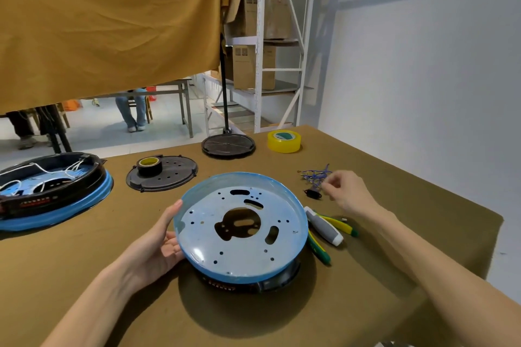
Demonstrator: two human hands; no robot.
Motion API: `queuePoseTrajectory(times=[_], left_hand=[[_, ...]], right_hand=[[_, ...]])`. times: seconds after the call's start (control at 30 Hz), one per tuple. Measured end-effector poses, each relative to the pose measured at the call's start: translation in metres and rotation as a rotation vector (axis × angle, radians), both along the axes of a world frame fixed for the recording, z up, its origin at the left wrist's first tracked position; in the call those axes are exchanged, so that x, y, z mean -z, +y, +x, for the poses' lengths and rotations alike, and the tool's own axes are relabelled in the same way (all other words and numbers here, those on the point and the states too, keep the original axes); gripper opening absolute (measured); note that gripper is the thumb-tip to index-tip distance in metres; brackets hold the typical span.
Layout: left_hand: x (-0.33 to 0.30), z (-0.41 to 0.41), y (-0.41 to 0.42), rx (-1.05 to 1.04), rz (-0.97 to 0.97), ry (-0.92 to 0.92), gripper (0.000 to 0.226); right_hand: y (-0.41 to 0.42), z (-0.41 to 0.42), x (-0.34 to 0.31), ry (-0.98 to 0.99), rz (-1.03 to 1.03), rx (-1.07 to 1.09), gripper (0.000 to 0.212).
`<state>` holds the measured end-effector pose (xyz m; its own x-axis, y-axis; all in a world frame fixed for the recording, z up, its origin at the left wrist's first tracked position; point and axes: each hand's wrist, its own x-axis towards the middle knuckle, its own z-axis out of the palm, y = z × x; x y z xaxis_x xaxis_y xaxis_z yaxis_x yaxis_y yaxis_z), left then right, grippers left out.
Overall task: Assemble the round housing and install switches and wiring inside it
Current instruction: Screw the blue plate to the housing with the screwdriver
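A: Where is the blue housing [242, 229]?

B: Mid-table, tilted on a black base. The left hand [160, 239] cups its left rim, fingers straight.

A: The right hand [348, 191]?

B: Right of the housing, fingers loosely curled at the blue wires [315, 175], holding nothing I can see.

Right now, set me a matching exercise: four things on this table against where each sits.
1. blue round housing
2. yellow tape roll
3. wire bundle
4. black tape roll

A. at the table's far edge
B. on the perforated black disc
C. against the left hand
D. by the right hand

Pairs: 1-C, 2-A, 3-D, 4-B
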<state>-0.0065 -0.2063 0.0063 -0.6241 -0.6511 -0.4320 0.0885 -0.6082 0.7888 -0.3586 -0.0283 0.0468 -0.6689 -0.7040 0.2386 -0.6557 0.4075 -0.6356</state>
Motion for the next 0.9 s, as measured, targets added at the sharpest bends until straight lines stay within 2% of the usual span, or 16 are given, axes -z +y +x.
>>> queuePoseTrajectory(times=[0.07, 0.13, 0.2, 0.3, 0.43, 0.8, 0.9], left_hand=[[-0.002, 0.0, 0.003, 0.014, 0.013, 0.008, 0.086], [-0.004, 0.001, 0.005, 0.032, 0.013, -0.007, 0.085], [-0.005, 0.002, 0.007, 0.058, 0.017, -0.006, 0.081], [-0.007, 0.004, 0.008, 0.097, 0.031, -0.003, 0.077], [-0.007, 0.005, 0.007, 0.134, 0.035, 0.007, 0.076], [-0.005, 0.007, 0.002, 0.162, 0.037, 0.029, 0.075], [-0.005, 0.006, 0.003, 0.147, 0.032, 0.021, 0.08]], right_hand=[[-0.01, 0.026, -0.013, -0.096, -0.218, -0.093, 0.005], [-0.022, 0.06, -0.023, -0.167, -0.367, -0.238, 0.01], [-0.037, 0.094, -0.027, -0.207, -0.431, -0.38, 0.007], [-0.062, 0.138, -0.021, -0.22, -0.379, -0.541, 0.006], [-0.093, 0.17, -0.012, -0.121, -0.279, -0.661, 0.005], [-0.111, 0.184, 0.003, 0.022, -0.291, -0.68, 0.005], [-0.107, 0.184, 0.009, 0.073, -0.292, -0.681, 0.005]])
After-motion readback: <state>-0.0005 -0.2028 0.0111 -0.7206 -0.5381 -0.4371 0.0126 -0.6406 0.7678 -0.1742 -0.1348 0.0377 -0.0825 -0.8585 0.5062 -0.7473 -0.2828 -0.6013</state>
